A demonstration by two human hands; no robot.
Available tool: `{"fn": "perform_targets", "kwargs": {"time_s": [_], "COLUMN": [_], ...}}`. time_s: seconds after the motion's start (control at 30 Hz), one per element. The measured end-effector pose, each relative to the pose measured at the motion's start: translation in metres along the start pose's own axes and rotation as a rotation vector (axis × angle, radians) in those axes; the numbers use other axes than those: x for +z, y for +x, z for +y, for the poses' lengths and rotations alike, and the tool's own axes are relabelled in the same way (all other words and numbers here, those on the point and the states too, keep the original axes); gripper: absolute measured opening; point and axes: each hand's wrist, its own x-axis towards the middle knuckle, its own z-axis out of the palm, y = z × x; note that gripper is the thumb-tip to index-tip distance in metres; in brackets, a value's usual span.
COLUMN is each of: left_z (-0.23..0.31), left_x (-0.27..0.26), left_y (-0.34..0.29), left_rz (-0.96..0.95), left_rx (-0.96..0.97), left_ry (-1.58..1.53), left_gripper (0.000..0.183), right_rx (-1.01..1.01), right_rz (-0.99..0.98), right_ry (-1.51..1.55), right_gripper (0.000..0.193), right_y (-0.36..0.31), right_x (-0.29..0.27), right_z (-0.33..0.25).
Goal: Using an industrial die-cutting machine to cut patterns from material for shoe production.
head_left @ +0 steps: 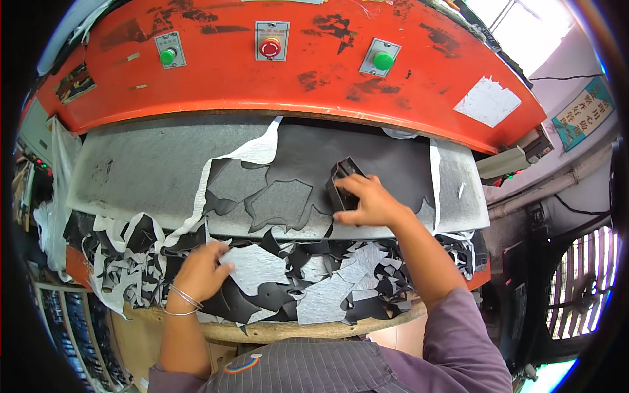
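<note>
My right hand (368,200) grips a black hollow cutting die (341,183), fingers over its upper edge and thumb at its near side. The die stands on a dark sheet of material (400,164) spread on the grey cutting bed (131,170). Left of it, cut-outs in the sheet expose the bed. My left hand (202,270), a bangle at its wrist, is over the scrap heap at the bed's near edge. Its thumb and forefinger are apart at the corner of a pale grey piece (257,268); no firm hold shows.
Behind the bed, an orange machine beam (216,72) carries two green buttons (382,61) and a red one (270,47). Black and white offcuts (137,275) fill the near ledge, edged by a wooden rail (275,333). Clear plastic bags (59,196) hang at the left.
</note>
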Motion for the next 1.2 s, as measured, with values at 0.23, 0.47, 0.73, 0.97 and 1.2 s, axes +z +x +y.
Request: {"fn": "perform_targets", "kwargs": {"time_s": [0.23, 0.47, 0.73, 0.97, 1.2], "left_z": [0.048, 0.027, 0.027, 0.006, 0.008], "left_x": [0.036, 0.087, 0.094, 0.103, 0.108], "left_y": [0.052, 0.128, 0.127, 0.121, 0.132], "left_rz": [0.191, 0.507, 0.418, 0.586, 0.589], "left_rx": [0.112, -0.040, -0.007, 0.259, 0.266], "left_ry": [-0.267, 0.129, 0.025, -0.097, -0.153], "left_gripper": [0.032, 0.025, 0.017, 0.022, 0.018], "right_rx": [0.135, 0.303, 0.440, -0.179, -0.426], "right_rz": [0.010, -0.039, 0.105, 0.404, -0.299], "right_ry": [-0.037, -0.075, -0.272, -0.234, -0.679], "right_gripper": [0.071, 0.075, 0.067, 0.041, 0.025], "right_y": [0.046, 0.103, 0.136, 0.109, 0.211], "right_x": [0.011, 0.027, 0.056, 0.061, 0.041], "right_z": [-0.006, -0.056, -0.067, -0.007, -0.017]}}
